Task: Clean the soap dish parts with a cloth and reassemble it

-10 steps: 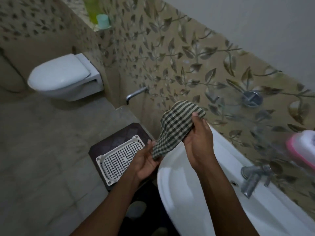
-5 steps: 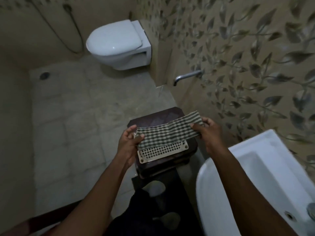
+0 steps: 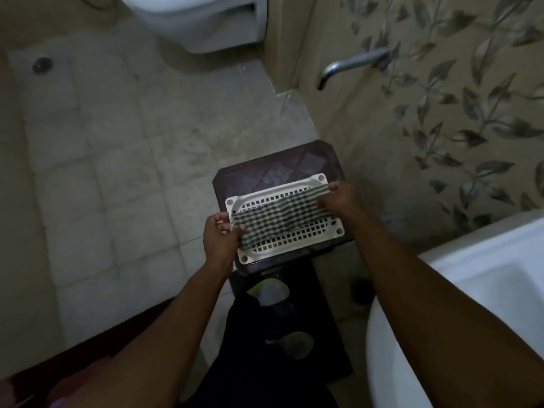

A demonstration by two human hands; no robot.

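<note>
Two forearms in from the near edge, dark clothing below between them. Sink (image 3: 482,278) just right of the stool (image 3: 279,163).

Left hand (image 3: 220,240) pinched on the near-left end of the cloth (image 3: 282,216). Right hand (image 3: 344,198) pinched on the far-right end, somewhat blurred. Hands apart, cloth stretched flat between them as a band.

Cloth running diagonally across the tray (image 3: 294,240), the white perforated soap dish part. Touching the tray or just above it: cannot tell. Tray lying flat on top of the stool, one corner close to the stool's front edge.

Other dish parts: none seen on or near the stool.

Step in hand, by judgement: wiping the tray, reassembly not yet started. Next move likely calls for pressing the cloth down onto the grid and dragging it lengthwise, with one hand freed to pin the tray; light plastic on a smooth stool top, likely to slide or tip off the front edge otherwise.

Beyond the stool: tiled floor (image 3: 132,142), wall tap (image 3: 347,66) up and right of the stool, toilet (image 3: 206,22) furthest out.
</note>
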